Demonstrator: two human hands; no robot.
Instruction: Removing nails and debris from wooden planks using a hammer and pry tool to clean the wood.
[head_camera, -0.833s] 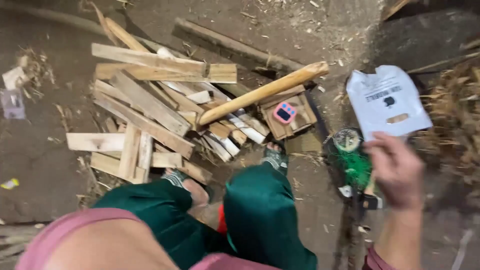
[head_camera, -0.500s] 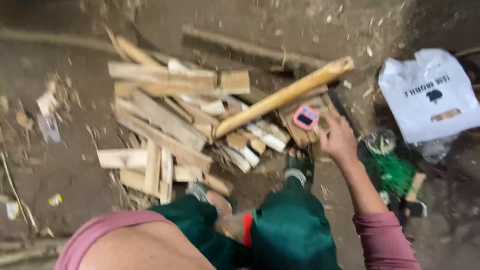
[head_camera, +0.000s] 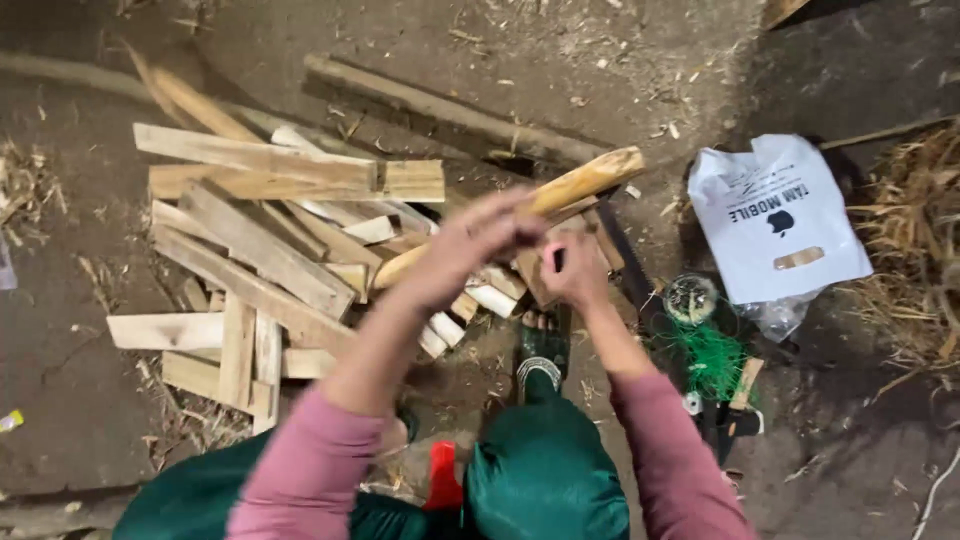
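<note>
Dirt floor (head_camera: 620, 90) | wood pile (head_camera: 270, 250) left | white bag (head_camera: 775, 215), green twine (head_camera: 710, 355) right

Dim, bare dirt floor (head_camera: 620, 90) strewn with straw (head_camera: 915, 240) and wood chips.

Pink sleeves (head_camera: 330, 450), green trousers (head_camera: 545, 470), pale wood slats (head_camera: 290, 180), white bag (head_camera: 775, 220)

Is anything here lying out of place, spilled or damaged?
The split wood pieces lie in a loose, crisscross heap on the dirt floor, not stacked. Straw bits and chips are scattered around them. A green mesh lies tangled beside the white plastic bag. Nothing looks clearly broken.
</note>
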